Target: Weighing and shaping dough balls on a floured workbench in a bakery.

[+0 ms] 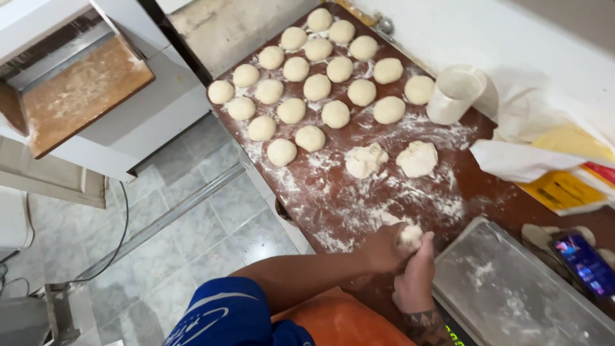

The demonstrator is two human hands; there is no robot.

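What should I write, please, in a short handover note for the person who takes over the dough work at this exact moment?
Left hand and right hand: both closed around one small dough piece, held between them over the floured brown table.
Done: about twenty smooth round dough balls lie in rows at the far end of the table.
Left: two rough dough lumps lie unshaped just before the rows, plus the piece in hand.
Nearby: white cup beside the balls; metal scale tray by the right hand, dusted with flour.

Floured table open ahead of hands; dough balls beyond, scale blocking right.
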